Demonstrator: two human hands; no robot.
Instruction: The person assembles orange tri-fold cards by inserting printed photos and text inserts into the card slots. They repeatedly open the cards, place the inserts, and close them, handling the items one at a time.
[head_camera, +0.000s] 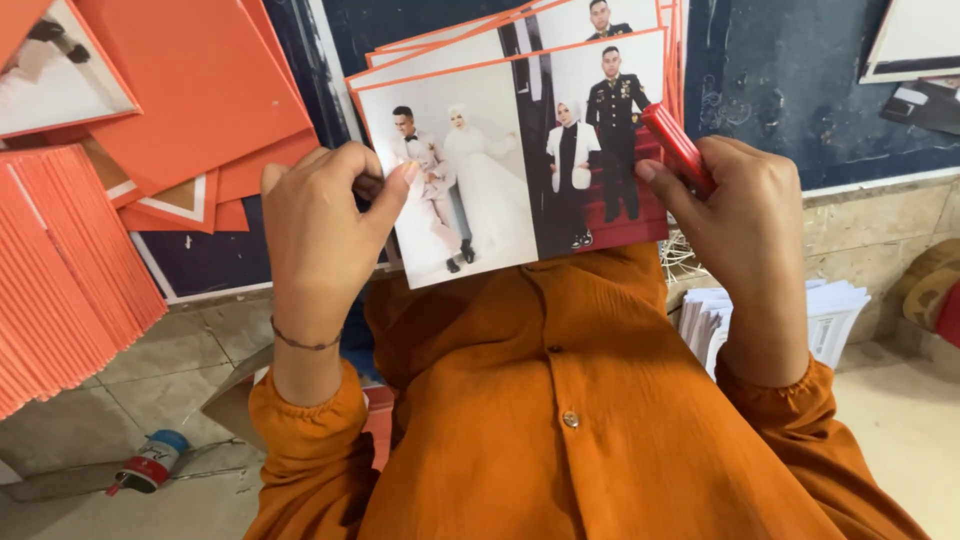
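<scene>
L hand (320, 225) pinches photo card (510, 150); R hand (745, 215) grips red tube (678, 148).

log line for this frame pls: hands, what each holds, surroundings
left hand: grips photo print at left edge | right hand: holds red stick at right edge | nearby: orange cards, white paper stack

A stack of photo prints (520, 150) sits centre, far from the torso, the left hand (320, 235) on its left edge, the right hand (740, 215) with a cutter-like tool (678, 148), perhaps, on its right. Card sheets (70, 270) lie left; a can (150, 462) near left; paper pile (830, 310) right.
</scene>
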